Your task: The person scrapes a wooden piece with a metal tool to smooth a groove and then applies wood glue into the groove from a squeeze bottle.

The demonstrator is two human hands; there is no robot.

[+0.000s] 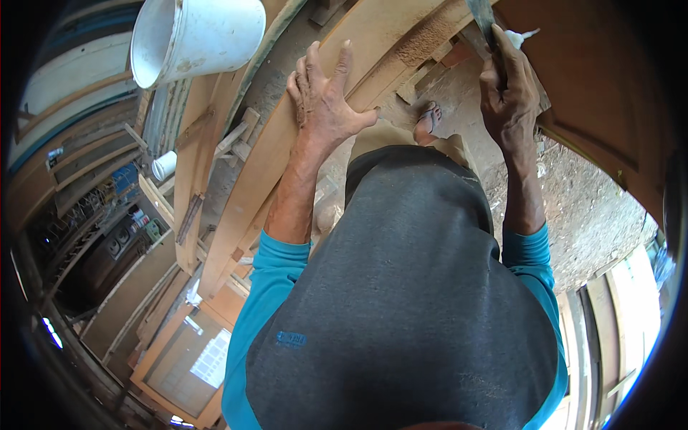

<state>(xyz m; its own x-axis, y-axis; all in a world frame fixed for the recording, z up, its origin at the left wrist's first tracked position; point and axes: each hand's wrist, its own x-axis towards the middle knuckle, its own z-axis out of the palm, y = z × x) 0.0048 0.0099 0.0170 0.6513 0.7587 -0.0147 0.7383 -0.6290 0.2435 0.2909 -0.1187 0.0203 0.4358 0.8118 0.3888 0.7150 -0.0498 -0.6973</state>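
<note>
The left hand point(324, 99) spreads open fingers over the long plank point(265, 161), maybe to keep it still, while the right hand point(510, 97) grips a flat grey tool point(483, 18), and the next move likely needs steady hands.

Carpentry workshop: long plank point(269, 147), sawdust point(428, 41), framed panel point(175, 369).

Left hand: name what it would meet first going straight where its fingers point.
Likely the wood scraps beyond the plank, though they seem lower, so the left hand may pass above; depth is unclear.

1 head fisheye: faces down, close above torso point(394, 265).
</note>
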